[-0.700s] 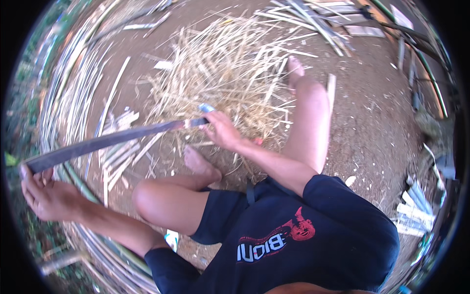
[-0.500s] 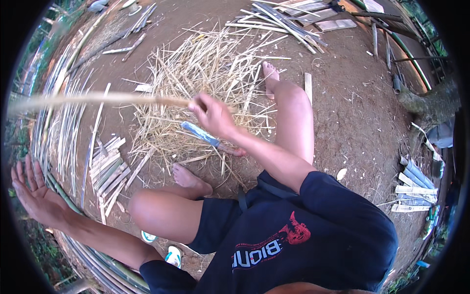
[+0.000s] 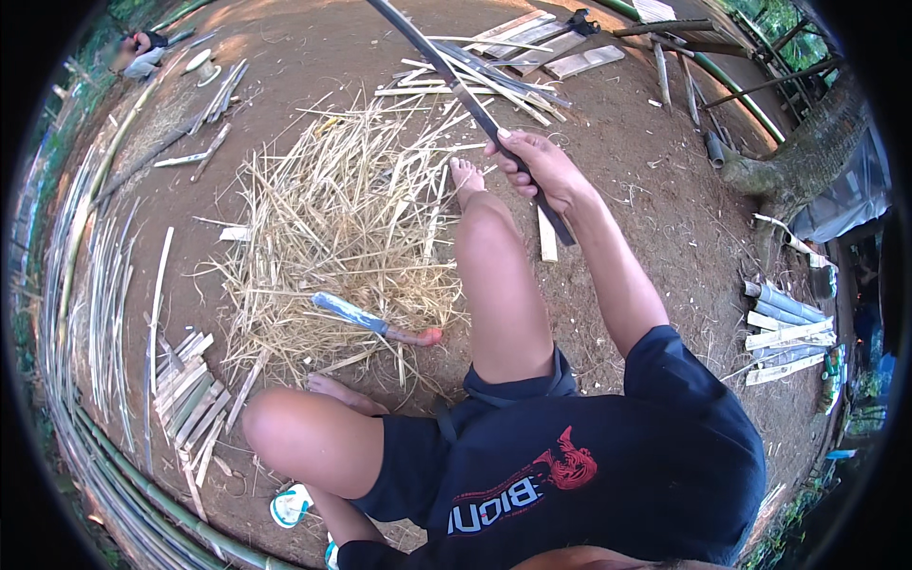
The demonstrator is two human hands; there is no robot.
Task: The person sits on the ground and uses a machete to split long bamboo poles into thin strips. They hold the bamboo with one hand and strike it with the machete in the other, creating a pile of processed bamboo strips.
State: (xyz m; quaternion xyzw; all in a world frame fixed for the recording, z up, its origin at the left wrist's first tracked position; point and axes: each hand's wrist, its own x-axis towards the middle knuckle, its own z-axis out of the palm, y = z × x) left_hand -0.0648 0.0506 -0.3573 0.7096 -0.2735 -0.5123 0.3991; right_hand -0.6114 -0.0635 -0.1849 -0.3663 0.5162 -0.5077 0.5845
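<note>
My right hand (image 3: 545,171) is wrapped around a long, flat, dark bamboo strip (image 3: 475,106). The strip slants from beyond the top edge down to just past my wrist, above my right foot and knee. Only the forearm of my left arm (image 3: 344,522) shows, reaching down beside my bent left leg; the hand itself is hidden behind that leg. A knife with a bluish blade (image 3: 350,312) and a brown handle with a reddish end lies on the near edge of a pile of pale bamboo shavings (image 3: 332,209), between my legs.
Split bamboo pieces (image 3: 195,389) lie stacked by my left knee, with long thin strips (image 3: 109,294) beyond. More slats (image 3: 513,66) lie at the back. A tree trunk (image 3: 807,161) and cut bamboo pieces (image 3: 788,332) are at the right. Another person (image 3: 144,49) sits far left.
My right hand has swung to the right, and the strip now points up and away instead of left. My left hand, earlier spread open at far left, has dropped out of sight. The view has shifted.
</note>
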